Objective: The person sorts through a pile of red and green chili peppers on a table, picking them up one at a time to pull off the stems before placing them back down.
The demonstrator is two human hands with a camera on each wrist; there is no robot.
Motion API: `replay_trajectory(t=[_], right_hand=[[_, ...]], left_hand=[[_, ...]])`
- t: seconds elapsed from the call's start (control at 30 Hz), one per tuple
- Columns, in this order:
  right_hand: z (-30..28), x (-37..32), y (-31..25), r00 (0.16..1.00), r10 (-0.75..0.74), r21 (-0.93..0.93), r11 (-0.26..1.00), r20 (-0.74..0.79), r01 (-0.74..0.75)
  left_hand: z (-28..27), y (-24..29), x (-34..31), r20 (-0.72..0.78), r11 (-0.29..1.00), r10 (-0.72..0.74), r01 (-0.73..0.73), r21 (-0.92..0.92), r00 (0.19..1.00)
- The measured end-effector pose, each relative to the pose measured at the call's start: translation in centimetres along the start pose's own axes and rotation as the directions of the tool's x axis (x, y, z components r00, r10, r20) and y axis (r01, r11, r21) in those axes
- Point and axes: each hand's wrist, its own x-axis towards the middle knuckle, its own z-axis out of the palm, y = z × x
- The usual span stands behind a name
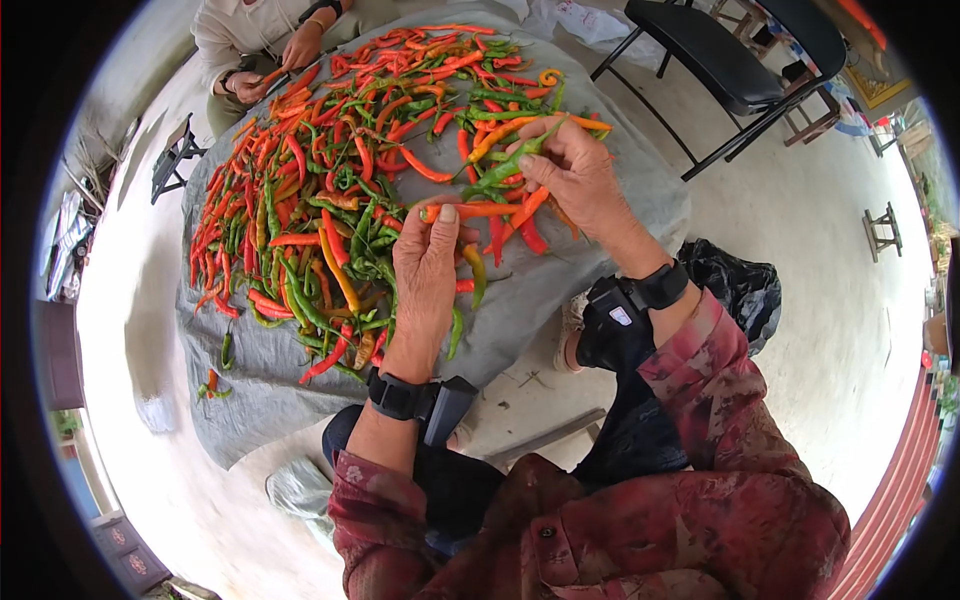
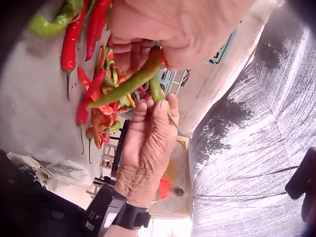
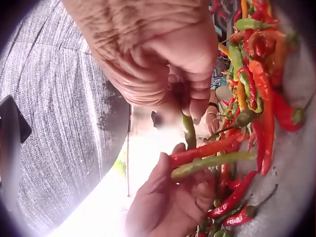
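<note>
My left hand (image 1: pixel 424 262) grips a red-orange chili pepper (image 1: pixel 478 210), its thumb pressed near one end. A yellow-green chili pepper (image 3: pixel 212 164) lies in the same grasp, alongside the red one in the right wrist view. Facing it, my right hand (image 1: pixel 582 182) pinches a slim green chili pepper (image 3: pixel 188 131) between thumb and fingers. In the left wrist view that green pepper's thin stem trails past the right thumb. Both hands are over the near edge of a wide heap of red, orange and green chili peppers (image 1: pixel 300 170).
A grey cloth (image 1: pixel 290 400) lies under the heap. Across it, another person's hands (image 1: pixel 302 45) hold a pepper. A black folding chair (image 1: pixel 710 60) stands at the upper right, a black plastic bag (image 1: pixel 735 290) below it. Small stools (image 1: pixel 882 232) are on the pale floor.
</note>
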Motion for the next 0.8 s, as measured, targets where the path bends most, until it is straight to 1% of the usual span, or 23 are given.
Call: replay_trajectory(t=[0.07,0.1,0.13,0.17,0.2,0.23,0.3,0.33,0.37,0.4,0.43,0.47,0.53,0.6,0.67,0.7,0.77,0.8], right_hand=[[-0.8,0.2,-0.1,0.994,0.017,-0.094,0.995,-0.110,-0.028],[-0.9,0.2,-0.1,0.987,-0.043,-0.104,0.994,-0.158,0.027],[-1.1,0.2,-0.1,0.986,-0.044,-0.105,0.994,-0.158,0.028],[-1.3,0.2,-0.2,0.987,-0.047,-0.176,0.984,-0.157,0.019],[-1.3,0.2,-0.5,0.987,-0.049,-0.245,0.969,-0.156,0.009],[-1.0,0.2,-0.6,0.987,-0.051,-0.245,0.969,-0.155,0.012],[0.1,-0.1,-0.7,0.999,-0.011,-0.220,0.975,-0.037,0.002],[0.6,-0.4,-0.6,0.999,-0.011,-0.221,0.975,-0.037,0.002],[1.2,-0.6,-0.3,0.994,-0.102,-0.343,0.933,0.041,0.109],[1.8,-0.6,-0.7,0.974,-0.186,-0.449,0.865,0.130,0.225],[2.0,-0.9,-1.6,0.968,-0.024,-0.507,0.849,0.249,0.152],[2.5,-1.2,-1.7,0.967,-0.024,-0.505,0.850,0.252,0.152],[3.7,-1.6,-1.6,0.958,-0.082,-0.342,0.923,0.276,0.177],[4.0,-1.6,-2.0,0.956,-0.045,-0.315,0.939,0.291,0.140],[4.0,-1.5,-2.8,0.925,0.144,-0.316,0.948,0.351,-0.028],[4.0,-1.5,-2.1,0.925,0.145,-0.314,0.949,0.351,-0.030],[4.2,-1.8,-0.2,0.947,-0.078,-0.351,0.917,0.311,0.191],[4.0,-1.7,-0.4,0.948,-0.075,-0.349,0.918,0.311,0.187]], left_hand=[[-0.1,-0.2,0.0,-0.004,0.999,-0.013,0.013,-0.051,1.000],[-0.2,-0.2,-0.1,0.000,0.999,-0.013,0.013,-0.051,1.000],[-0.3,-0.2,-0.1,-0.055,0.998,-0.034,0.031,-0.050,0.998],[-0.4,-0.1,0.0,-0.110,0.998,-0.052,0.047,-0.051,0.993],[-0.5,0.0,0.1,-0.110,0.998,-0.049,0.044,-0.050,0.993],[-0.6,0.2,0.1,-0.097,0.998,-0.041,0.035,-0.055,0.994],[-0.6,0.5,0.0,-0.083,0.998,-0.039,0.034,-0.062,0.996],[-0.6,0.6,0.0,-0.072,0.999,-0.018,0.015,-0.031,0.997],[-0.6,0.7,0.0,-0.062,1.000,0.006,-0.006,0.000,0.998],[-0.6,0.8,0.1,-0.064,1.000,0.014,-0.014,0.001,0.998],[-0.6,0.8,0.1,-0.033,0.999,0.032,-0.032,0.003,0.999],[-0.7,0.8,0.0,-0.004,0.999,0.046,-0.046,0.002,0.999],[-0.6,1.2,-0.1,0.006,1.000,0.021,-0.021,0.006,1.000],[-0.8,1.2,-0.1,0.020,1.000,-0.008,0.008,0.012,1.000],[-1.2,1.0,0.1,0.007,0.997,-0.005,0.006,-0.074,1.000],[-1.3,1.1,0.2,0.007,0.997,-0.008,0.008,-0.072,1.000],[-1.5,1.1,0.1,-0.032,0.991,0.051,-0.054,-0.121,0.998],[-1.6,1.0,0.2,-0.033,0.992,0.046,-0.049,-0.120,0.998]])
